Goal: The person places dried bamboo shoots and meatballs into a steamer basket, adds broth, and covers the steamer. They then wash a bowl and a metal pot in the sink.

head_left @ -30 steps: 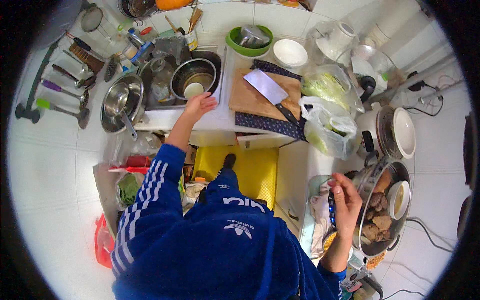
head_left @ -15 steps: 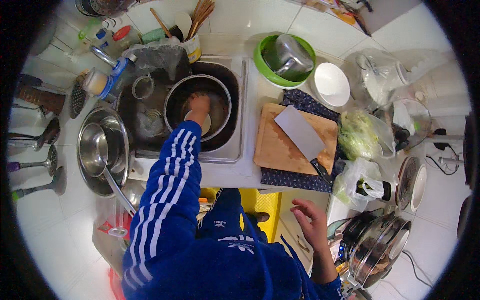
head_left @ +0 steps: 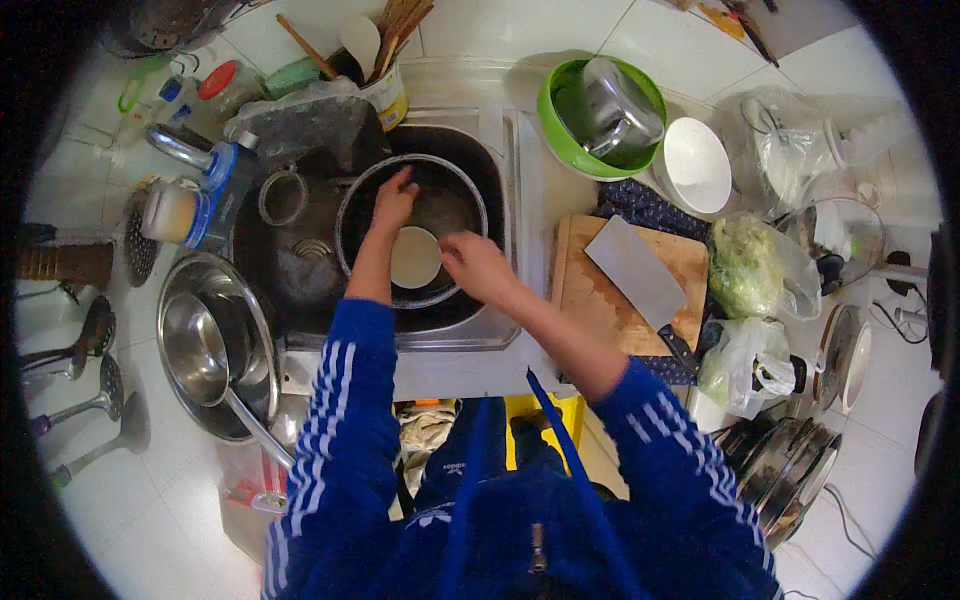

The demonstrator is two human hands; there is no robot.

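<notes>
A large round metal pot (head_left: 480, 196) stands in the dark sink basin (head_left: 262, 308). Inside it rests a pale round bowl (head_left: 416, 258), its contents too unclear to name. My left hand (head_left: 394, 204) reaches over the pot's inside, above the bowl, with its fingers apart and nothing visible in them. From the right, my right hand (head_left: 475, 264) comes over the pot's rim. Its fingers are slightly bent and apart beside the bowl's right edge; whether they touch it I cannot tell. The left sleeve ends well below the wrist, leaving the forearm bare.
Right of the sink, a cleaver (head_left: 635, 272) lies on a wooden cutting board (head_left: 578, 318). Beyond are a green basin (head_left: 556, 140), a white bowl (head_left: 695, 165) and bagged greens (head_left: 745, 270). Left of the sink are a faucet (head_left: 182, 148) and a steel basin (head_left: 262, 400) with a saucepan (head_left: 195, 345).
My right hand has come up from the lower right to the pot. My left hand has risen away from the bowl, its sleeve now farther up the arm. The view has shifted slightly.
</notes>
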